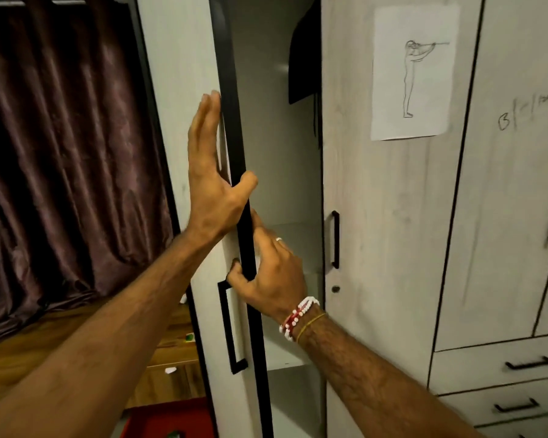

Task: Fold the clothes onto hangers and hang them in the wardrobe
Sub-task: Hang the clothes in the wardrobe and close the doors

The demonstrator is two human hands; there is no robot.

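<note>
The white wardrobe door [178, 74] with a black edge stands partly open. My left hand [209, 172] presses flat on its outer face, fingers straight up, thumb hooked over the black edge. Lower down, my right hand [272, 273] grips the same edge, thumb on the outside and fingers behind it, just above the door's black handle [228, 327]. Inside the gap, a dark garment [304, 64] hangs at the top and white shelves [285, 352] sit below. No hanger is visible.
The closed right door [377, 216] carries a paper drawing [415, 71] and a black handle [335, 240]. Drawers [529, 363] are at lower right. A dark curtain [60, 153] hangs left, above wooden furniture [171, 343] and a red object [168, 418].
</note>
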